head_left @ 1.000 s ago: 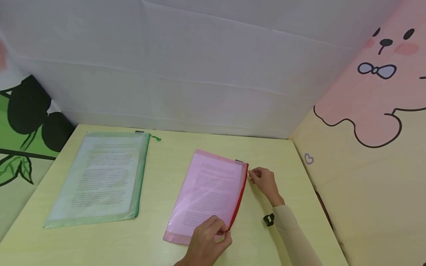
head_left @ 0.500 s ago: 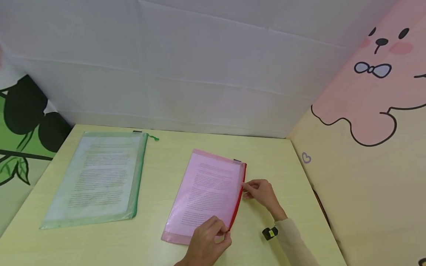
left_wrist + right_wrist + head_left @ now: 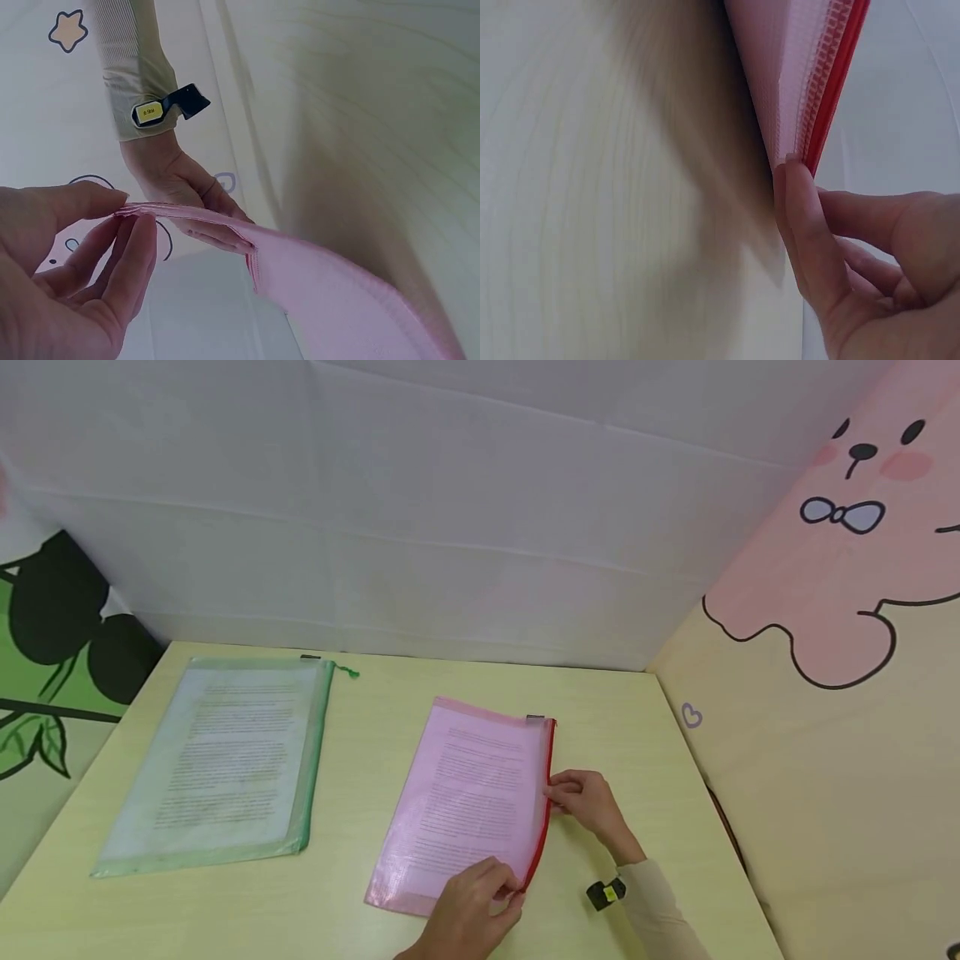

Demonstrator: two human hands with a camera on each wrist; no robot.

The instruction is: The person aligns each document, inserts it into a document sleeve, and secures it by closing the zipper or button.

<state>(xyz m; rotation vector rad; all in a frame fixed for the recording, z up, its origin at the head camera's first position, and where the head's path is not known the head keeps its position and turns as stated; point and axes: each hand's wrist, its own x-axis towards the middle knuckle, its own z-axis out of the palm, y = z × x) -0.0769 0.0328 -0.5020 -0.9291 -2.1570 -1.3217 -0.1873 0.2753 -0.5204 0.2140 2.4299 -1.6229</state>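
Note:
A pink zip document pouch with a red zip edge and a printed sheet inside lies at the middle of the table in the head view. My left hand pinches its near right corner between thumb and fingers. Farther up the red edge, my right hand pinches the pouch's side. Up close in the right wrist view, thumb and fingers close on the pouch beside the red zip. The left wrist view shows the pink edge bowed up off the table between both hands.
To the left lies a green zip pouch with a printed sheet inside and a green cord at its far corner. A white wall rises behind the table, and a patterned wall stands at the right.
My right hand has come from beside the pouch's far right corner down to the middle of the red edge and now pinches it. The left hand keeps its grip and the red edge is lifted slightly.

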